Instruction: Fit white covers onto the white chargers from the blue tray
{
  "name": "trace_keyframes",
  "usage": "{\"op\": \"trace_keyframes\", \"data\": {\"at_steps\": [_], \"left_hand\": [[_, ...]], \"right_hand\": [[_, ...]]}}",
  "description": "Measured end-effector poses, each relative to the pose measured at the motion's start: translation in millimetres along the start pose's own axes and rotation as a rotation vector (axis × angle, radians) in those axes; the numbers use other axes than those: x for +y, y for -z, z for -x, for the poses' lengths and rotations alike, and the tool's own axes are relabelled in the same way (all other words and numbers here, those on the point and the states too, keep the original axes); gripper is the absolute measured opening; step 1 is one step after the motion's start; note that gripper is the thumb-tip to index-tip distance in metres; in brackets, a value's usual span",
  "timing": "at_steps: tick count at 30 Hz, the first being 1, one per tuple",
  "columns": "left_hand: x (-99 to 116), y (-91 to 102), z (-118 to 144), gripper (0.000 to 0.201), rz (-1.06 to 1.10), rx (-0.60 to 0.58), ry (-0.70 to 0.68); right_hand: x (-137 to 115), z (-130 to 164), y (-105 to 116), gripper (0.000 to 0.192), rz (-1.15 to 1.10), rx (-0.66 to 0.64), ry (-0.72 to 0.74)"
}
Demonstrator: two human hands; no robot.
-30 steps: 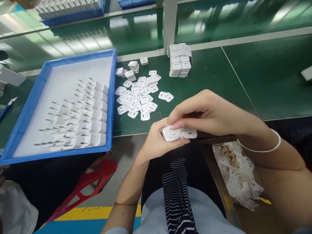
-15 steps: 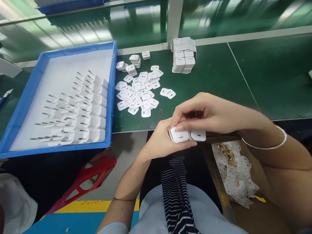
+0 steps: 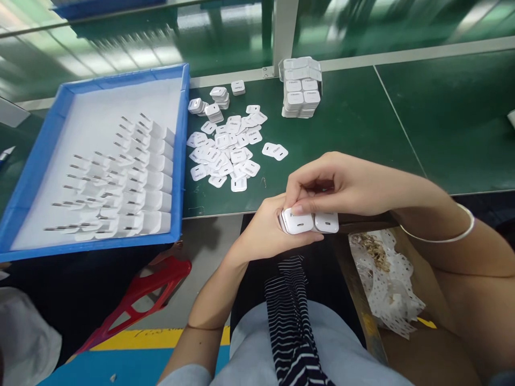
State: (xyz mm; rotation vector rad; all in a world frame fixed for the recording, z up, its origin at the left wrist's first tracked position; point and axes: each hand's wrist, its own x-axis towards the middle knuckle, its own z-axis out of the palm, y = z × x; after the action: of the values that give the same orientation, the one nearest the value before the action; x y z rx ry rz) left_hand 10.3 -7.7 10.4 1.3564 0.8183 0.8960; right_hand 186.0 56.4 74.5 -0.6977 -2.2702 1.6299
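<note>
Two small white charger plugs [image 3: 309, 222] sit side by side between my hands, just past the front edge of the green table [image 3: 362, 134]. My left hand [image 3: 265, 230] cups them from below and behind. From above, my right hand [image 3: 341, 185] presses its fingertips on the left plug. A loose heap of flat white cover pieces [image 3: 227, 153] lies on the table beyond my hands. Rows of white plugs with metal prongs lie in the blue tray [image 3: 183, 161] at the left.
A neat stack of white parts [image 3: 301, 88] stands at the table's back by a white post [image 3: 284, 32]. A red plastic stool [image 3: 140, 295] is below the tray. A dotted plastic bag with scraps [image 3: 386, 279] lies at my right.
My hands with the two plugs shifted slightly right and my view tilted a little; the grip on the plugs is unchanged.
</note>
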Motion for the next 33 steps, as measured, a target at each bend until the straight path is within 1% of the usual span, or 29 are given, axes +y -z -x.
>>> {"op": "trace_keyframes", "data": {"at_steps": [6, 12, 15, 18, 20, 28, 33], "left_hand": [[-0.3, -0.3, 1.1, 0.026, -0.008, 0.014, 0.04], [-1.7, -0.7, 0.9, 0.027, -0.019, 0.019, 0.032], [-3.8, -0.5, 0.4, 0.027, -0.043, 0.014, 0.014], [-5.7, -0.2, -0.2, 0.024, -0.051, 0.005, -0.03], [-6.2, -0.2, -0.5, 0.022, -0.047, -0.007, -0.056], [-7.9, -1.0, 0.1, 0.022, -0.082, -0.007, -0.062], [-9.7, -0.8, -0.5, 0.023, -0.111, -0.01, -0.061]], "right_hand": [[1.9, 0.3, -3.5, 0.014, 0.018, 0.038, -0.001], [1.2, 1.4, -3.9, 0.011, 0.061, 0.041, 0.014], [1.2, 2.1, -5.0, 0.007, 0.004, 0.051, -0.017], [1.1, 2.0, -6.3, 0.02, -0.083, 0.073, -0.076], [0.9, 1.6, -6.7, 0.025, -0.104, 0.07, -0.098], [-0.7, -0.5, -5.9, 0.027, -0.092, 0.037, -0.11], [-3.1, -2.5, -5.0, 0.026, -0.033, 0.038, -0.117]]}}
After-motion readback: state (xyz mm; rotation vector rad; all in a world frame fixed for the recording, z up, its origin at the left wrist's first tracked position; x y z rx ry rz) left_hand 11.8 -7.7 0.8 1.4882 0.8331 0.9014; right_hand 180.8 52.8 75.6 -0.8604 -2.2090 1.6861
